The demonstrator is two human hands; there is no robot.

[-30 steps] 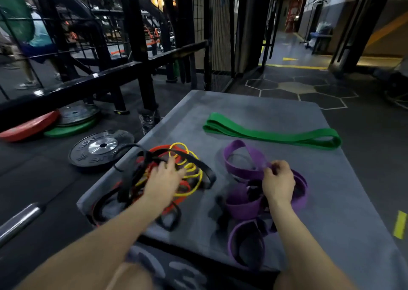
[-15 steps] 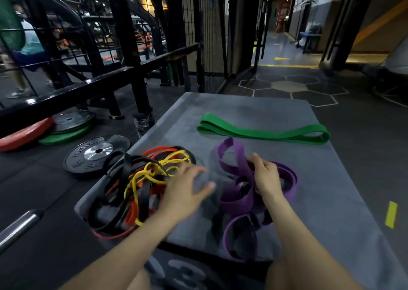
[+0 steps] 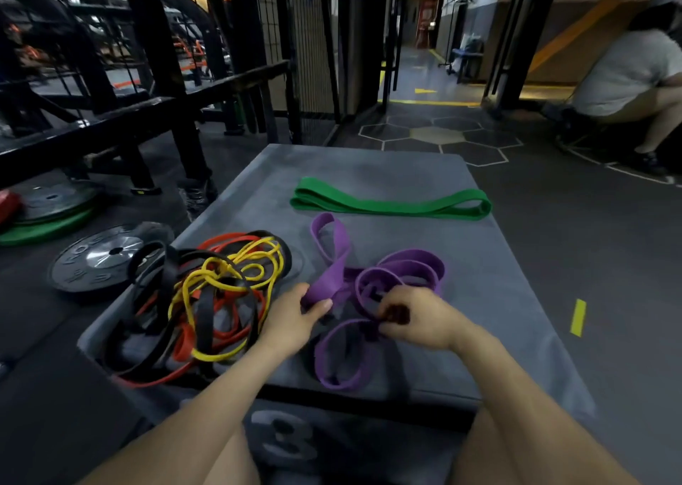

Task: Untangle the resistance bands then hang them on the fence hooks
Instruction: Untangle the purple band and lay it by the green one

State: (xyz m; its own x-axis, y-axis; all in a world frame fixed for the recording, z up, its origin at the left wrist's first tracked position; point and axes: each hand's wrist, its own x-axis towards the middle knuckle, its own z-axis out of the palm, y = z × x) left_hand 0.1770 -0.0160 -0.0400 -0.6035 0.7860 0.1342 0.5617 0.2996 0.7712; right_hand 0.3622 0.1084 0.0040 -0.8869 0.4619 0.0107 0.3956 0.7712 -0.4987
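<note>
Early stage: green band (image 3: 391, 204) laid out flat on grey platform (image 3: 479, 281), purple band (image 3: 369, 281) knotted, pinched by left hand (image 3: 291, 322) and apparently gripped by right hand (image 3: 417, 320), black-red-yellow tangle (image 3: 206, 300) untouched, nothing yet hung.

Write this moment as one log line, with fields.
step: untangling | left hand: holds purple band | right hand: pinches purple band | hung: none
</note>
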